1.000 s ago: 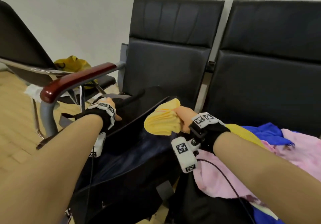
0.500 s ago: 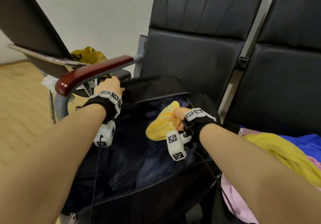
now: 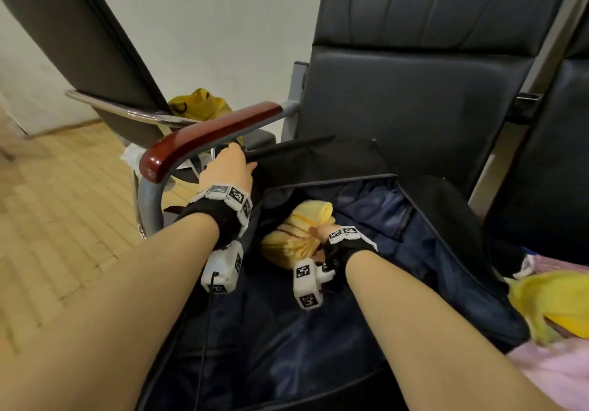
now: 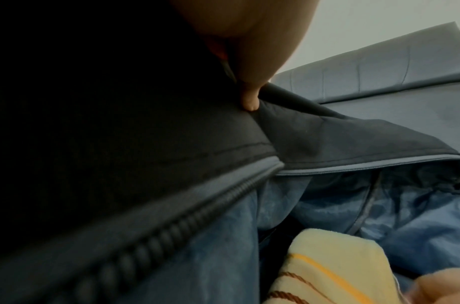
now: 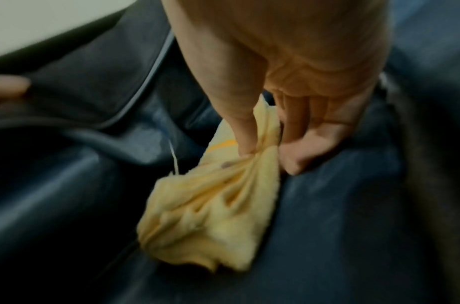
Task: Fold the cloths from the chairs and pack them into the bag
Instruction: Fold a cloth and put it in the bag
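Yellow towelling was bunched between the thumb and fingers (image 5: 245, 142) of the right hand (image 3: 323, 235), which gripped the folded yellow cloth (image 3: 301, 235) low inside the open bag (image 3: 424, 251), on or just above its blue lining. Over at the left hand (image 3: 229, 168), the fingers (image 4: 249, 98) pinched the black flap (image 4: 327, 139) and held the mouth wide. So one cloth was going in, not yet let go, I'd say. More remained: a loose yellow cloth (image 3: 554, 305) and a pink cloth (image 3: 548, 375) lay unfolded on the next chair (image 3: 541, 171). Close beside the left hand ran the red-brown armrest (image 3: 207, 136), crowding that side. Beyond it, a yellow bundle (image 3: 199, 104) sat on another chair.
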Motion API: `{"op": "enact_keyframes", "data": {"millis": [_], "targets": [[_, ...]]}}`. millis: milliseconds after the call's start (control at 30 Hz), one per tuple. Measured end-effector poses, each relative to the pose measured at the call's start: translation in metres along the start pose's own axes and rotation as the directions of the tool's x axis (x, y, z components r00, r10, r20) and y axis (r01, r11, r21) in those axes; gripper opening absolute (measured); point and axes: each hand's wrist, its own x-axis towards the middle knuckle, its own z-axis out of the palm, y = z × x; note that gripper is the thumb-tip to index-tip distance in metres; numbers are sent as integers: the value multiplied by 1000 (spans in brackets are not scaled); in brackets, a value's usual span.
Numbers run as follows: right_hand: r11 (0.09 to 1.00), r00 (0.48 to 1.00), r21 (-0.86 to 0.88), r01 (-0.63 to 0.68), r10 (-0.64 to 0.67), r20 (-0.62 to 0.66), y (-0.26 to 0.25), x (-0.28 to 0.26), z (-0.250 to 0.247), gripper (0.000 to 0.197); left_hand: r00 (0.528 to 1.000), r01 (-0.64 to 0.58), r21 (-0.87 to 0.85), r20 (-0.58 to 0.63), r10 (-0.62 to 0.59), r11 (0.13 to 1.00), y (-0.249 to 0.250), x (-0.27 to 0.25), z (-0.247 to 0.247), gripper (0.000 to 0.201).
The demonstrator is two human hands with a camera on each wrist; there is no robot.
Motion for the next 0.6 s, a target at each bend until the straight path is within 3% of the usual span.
{"op": "enact_keyframes", "data": {"millis": [67, 133, 200, 233, 300, 400, 500, 600], "targets": [[945, 997, -324, -36, 11, -81, 4, 3, 3, 74, 1000, -10, 19, -2, 10, 1000, 1, 0, 3, 30], [920, 995, -387, -65, 32, -90, 11, 26, 3, 91, 1000, -14, 33, 3, 13, 999, 3, 1, 5, 33], [933, 996, -353, -73, 52, -67, 27, 66, -4, 81, 1000, -7, 58, 24, 5, 998, 3, 1, 6, 36], [965, 997, -255, -59, 43, -70, 33, 74, -8, 72, 999, -6, 67, 34, 3, 998, 4, 2, 7, 38], [998, 997, 62, -3, 8, -82, 27, 39, -19, 35, 998, -12, 69, 54, 8, 998, 5, 0, 8, 38], [945, 999, 323, 49, -51, -3, 10, -29, -31, 7, 999, -3, 30, 52, 1, 1000, 5, -4, 8, 39], [863, 998, 505, -25, -7, 62, -3, -64, -47, 15, 996, 35, 2, 82, -35, 999, 6, -10, 4, 40], [817, 995, 576, 30, -79, 61, -23, -113, -75, 25, 996, -8, -12, 85, 9, 1000, 14, -18, -4, 35]]}}
